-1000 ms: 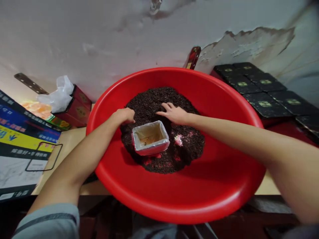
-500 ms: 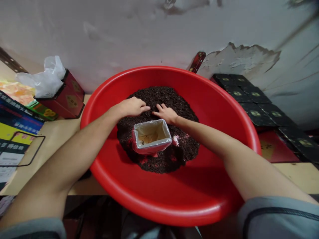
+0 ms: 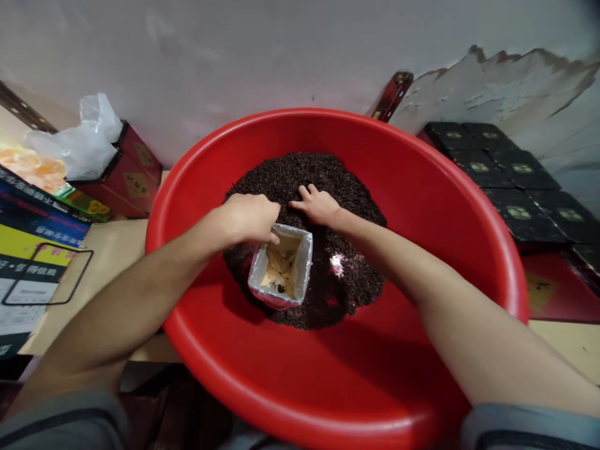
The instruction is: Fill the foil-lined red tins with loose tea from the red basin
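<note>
A large red basin (image 3: 422, 206) holds a heap of dark loose tea leaves (image 3: 337, 181). In the heap stands a small red box lined with a silvery bag (image 3: 281, 269), open at the top, with a few leaves inside. My left hand (image 3: 248, 217) is curled at the box's far left corner, fingers closed over leaves at its rim. Just behind the box, my right hand (image 3: 317, 205) lies on the heap with its fingers spread flat.
To the left stand a red box with a white plastic bag (image 3: 100, 159) and printed cartons (image 3: 32, 237). Black tins (image 3: 510, 181) are stacked at the right. A peeling wall (image 3: 262, 56) is close behind the basin.
Both hands drew in toward the box. My left hand came from the heap to the box's rim, and a few leaves now lie inside. The box has turned slightly.
</note>
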Tool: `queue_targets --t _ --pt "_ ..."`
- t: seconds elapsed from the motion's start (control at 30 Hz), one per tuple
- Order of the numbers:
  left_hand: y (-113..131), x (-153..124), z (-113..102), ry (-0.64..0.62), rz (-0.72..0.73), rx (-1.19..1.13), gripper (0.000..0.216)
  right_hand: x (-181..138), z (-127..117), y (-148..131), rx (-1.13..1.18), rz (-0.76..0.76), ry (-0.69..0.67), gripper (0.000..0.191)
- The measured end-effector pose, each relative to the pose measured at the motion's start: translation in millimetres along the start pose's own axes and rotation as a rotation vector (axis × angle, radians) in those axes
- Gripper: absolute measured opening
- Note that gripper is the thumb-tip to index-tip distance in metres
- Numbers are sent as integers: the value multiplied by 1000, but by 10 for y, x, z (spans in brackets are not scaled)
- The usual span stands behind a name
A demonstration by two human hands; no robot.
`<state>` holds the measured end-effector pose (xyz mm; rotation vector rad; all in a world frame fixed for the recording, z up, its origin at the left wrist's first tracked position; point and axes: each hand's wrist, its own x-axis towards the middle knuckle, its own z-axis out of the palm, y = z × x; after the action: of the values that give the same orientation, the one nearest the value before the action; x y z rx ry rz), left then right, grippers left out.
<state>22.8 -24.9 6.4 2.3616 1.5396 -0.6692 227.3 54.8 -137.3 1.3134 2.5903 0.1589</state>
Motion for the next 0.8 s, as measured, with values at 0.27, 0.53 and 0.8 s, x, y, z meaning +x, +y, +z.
queue_targets --t 0.27,0.53,0.8 --pt "-79 66 -21 117 76 23 15 7 24 -17 -3 12 -1 59" --pt "-474 129 -159 184 -44 -212 51 25 -42 99 -33 -84 -14 54" --pt "-723 316 -130 331 -119 -316 57 -144 -665 19 -47 -94 55 49"
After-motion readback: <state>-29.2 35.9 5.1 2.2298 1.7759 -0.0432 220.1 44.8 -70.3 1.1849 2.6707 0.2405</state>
